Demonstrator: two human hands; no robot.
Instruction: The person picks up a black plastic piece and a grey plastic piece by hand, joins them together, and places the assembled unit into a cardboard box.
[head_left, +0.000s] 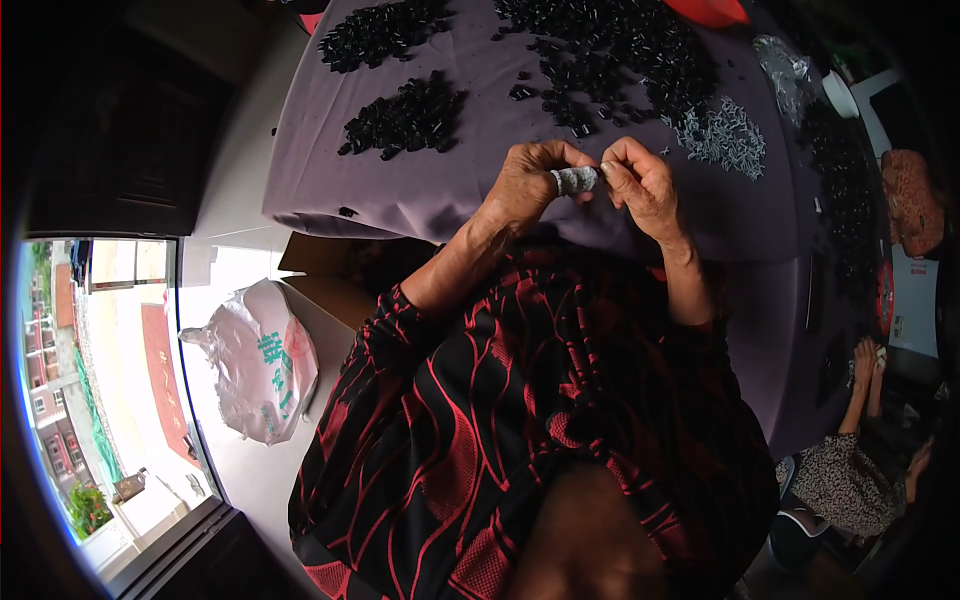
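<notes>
Two hands: both are raised together over the near edge of the table, fingertips meeting.
Left hand: curled, its thumb wrapped in pale tape or a fingerstall; the grip is closed, thumb pressed toward the other hand's fingertips.
Right hand: fingers bent inward, thumb and forefinger pinched together right against the wrapped thumb; whatever small part sits between them is too small to make out.
Held piece: hidden between the fingertips of both hands, just above the cloth edge.
Table: covered by a dull purple cloth that hangs over the near side.
Black pieces, near pile: a heap of small black parts on the cloth, left of the hands and apart from them.
Black pieces, far left pile: a second heap further back.
Black pieces, large spread: a wide scatter behind the hands, reaching toward the right.
Grey pieces: a patch of small pale metal-looking parts on the cloth, just right of and behind the right hand.
Clothing: black sleeves and top with red wavy lines, forearms bare.
Plastic bag: white, crumpled, on the floor to the left below the table.
Cardboard box: open flaps under the table edge.
Another person: at lower right, in a patterned top, arms raised.
</notes>
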